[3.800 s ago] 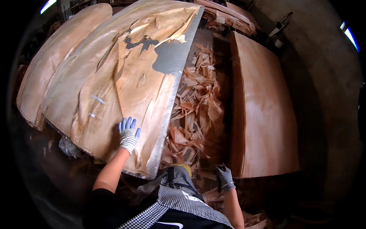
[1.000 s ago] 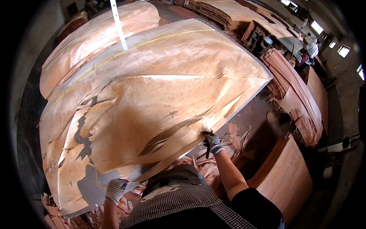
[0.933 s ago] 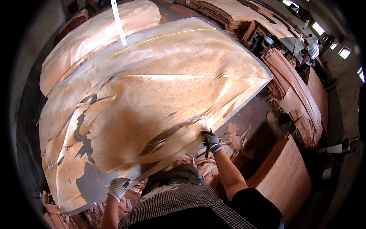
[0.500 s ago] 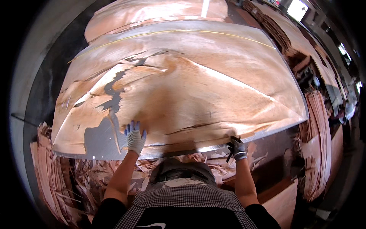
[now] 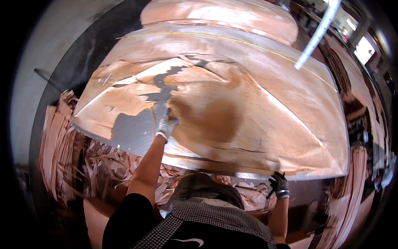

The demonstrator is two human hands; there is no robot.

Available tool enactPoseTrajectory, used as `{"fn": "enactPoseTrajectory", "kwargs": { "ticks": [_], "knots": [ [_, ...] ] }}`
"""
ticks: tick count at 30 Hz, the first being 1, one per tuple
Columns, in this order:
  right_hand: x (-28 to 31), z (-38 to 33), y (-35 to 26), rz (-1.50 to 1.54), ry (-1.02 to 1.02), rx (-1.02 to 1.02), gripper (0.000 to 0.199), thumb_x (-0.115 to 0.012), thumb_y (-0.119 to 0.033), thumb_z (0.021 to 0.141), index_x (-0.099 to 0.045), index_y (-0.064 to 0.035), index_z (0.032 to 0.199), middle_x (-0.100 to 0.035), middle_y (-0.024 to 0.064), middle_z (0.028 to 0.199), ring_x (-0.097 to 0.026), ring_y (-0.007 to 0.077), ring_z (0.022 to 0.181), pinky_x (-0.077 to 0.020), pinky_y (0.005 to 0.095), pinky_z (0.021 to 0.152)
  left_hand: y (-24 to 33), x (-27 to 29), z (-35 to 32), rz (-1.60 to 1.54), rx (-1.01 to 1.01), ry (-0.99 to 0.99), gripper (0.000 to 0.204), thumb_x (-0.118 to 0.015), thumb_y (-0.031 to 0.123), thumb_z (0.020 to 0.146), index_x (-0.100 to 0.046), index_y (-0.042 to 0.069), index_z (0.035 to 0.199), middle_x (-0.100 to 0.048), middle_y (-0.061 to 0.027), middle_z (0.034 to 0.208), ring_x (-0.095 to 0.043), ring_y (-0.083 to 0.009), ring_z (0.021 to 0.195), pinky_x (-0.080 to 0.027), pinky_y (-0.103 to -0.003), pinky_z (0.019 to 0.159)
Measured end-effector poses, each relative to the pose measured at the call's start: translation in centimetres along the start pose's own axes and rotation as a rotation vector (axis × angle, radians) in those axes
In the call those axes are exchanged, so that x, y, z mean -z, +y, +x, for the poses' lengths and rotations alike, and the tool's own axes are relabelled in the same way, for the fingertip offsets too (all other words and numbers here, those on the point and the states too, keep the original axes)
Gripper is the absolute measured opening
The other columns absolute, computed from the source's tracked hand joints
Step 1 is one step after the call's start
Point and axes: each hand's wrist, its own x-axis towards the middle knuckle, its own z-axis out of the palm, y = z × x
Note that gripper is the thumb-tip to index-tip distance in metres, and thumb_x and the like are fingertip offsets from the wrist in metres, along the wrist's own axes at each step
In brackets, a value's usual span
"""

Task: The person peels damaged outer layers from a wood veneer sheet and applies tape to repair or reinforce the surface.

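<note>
A large thin sheet of wood veneer (image 5: 257, 103), torn and holed at its left part, lies spread over a grey metal table (image 5: 132, 135). My left hand (image 5: 166, 124), in a white glove, presses flat on the sheet beside the tear, fingers apart. My right hand (image 5: 278, 182), in a dark glove, grips the sheet's near edge at the right, where it lifts slightly off the table.
Broken veneer scraps (image 5: 103, 162) lie heaped on the floor under and in front of the table. A stack of veneer strips (image 5: 56, 145) stands at the left. More veneer sheets (image 5: 215, 14) lie beyond the table, and stacks (image 5: 360, 157) line the right side.
The view has swung leftward over the table. My left hand slid further up the sheet toward the tear, and my right hand kept hold of the near edge.
</note>
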Motion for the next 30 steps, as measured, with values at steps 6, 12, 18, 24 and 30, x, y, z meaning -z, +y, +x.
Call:
{"fn": "enactPoseTrajectory", "kwargs": {
  "ticks": [6,12,18,24,30],
  "knots": [
    [-2.8,-0.1,-2.8,-1.132,0.472,0.404,0.035,-0.049,-0.014,0.085,-0.052,-0.006,0.12,-0.063,0.0195,0.079,-0.063,0.0283,0.066,-0.0478,0.0393,0.055,9.8,-8.7,-7.1,0.627,-0.781,-0.106,0.059,-0.06,0.0,0.079,-0.038,0.008,0.133,-0.06,-0.0067,0.094,-0.051,-0.0079,0.082,-0.045,-0.024,0.077],
    [-14.8,0.2,-9.9,-1.225,0.35,0.933,0.03,-0.048,-0.011,0.085,-0.057,-0.0068,0.114,-0.06,0.0185,0.105,-0.058,0.0328,0.092,-0.0467,0.0391,0.078,14.2,-10.9,-9.9,0.489,-0.653,-0.301,0.06,-0.059,0.0,0.08,-0.036,0.009,0.135,-0.056,-0.0017,0.08,-0.048,-0.0075,0.071,-0.044,-0.022,0.071],
    [-26.0,4.9,-11.2,-1.295,0.11,1.007,0.031,-0.047,-0.013,0.085,-0.053,-0.0105,0.115,-0.054,0.0158,0.115,-0.056,0.0357,0.095,-0.0465,0.0432,0.08,10.4,0.2,-9.1,0.51,-0.532,-0.297,0.052,-0.055,0.001,0.082,-0.04,0.004,0.131,-0.058,-0.0063,0.094,-0.051,-0.0094,0.077,-0.044,-0.021,0.07],
    [-28.5,8.3,-6.7,-1.623,0.047,0.71,0.037,-0.047,-0.012,0.083,-0.052,-0.0155,0.119,-0.049,0.0163,0.122,-0.052,0.0361,0.102,-0.0481,0.0461,0.079,12.5,9.8,0.7,0.665,-0.621,0.391,0.028,-0.053,0.01,0.086,-0.052,0.001,0.112,-0.053,-0.0125,0.113,-0.054,-0.0248,0.1,-0.045,-0.034,0.084],
    [-31.3,6.3,-5.5,-1.504,0.05,0.742,0.041,-0.049,-0.008,0.08,-0.052,-0.0133,0.12,-0.047,0.0206,0.124,-0.046,0.0377,0.111,-0.044,0.0444,0.088,16.1,-1.1,6.5,1.381,-1.014,0.051,0.043,-0.058,0.024,0.077,-0.051,0.006,0.116,-0.044,-0.0171,0.124,-0.04,-0.0363,0.117,-0.029,-0.047,0.099]
  ]
}}
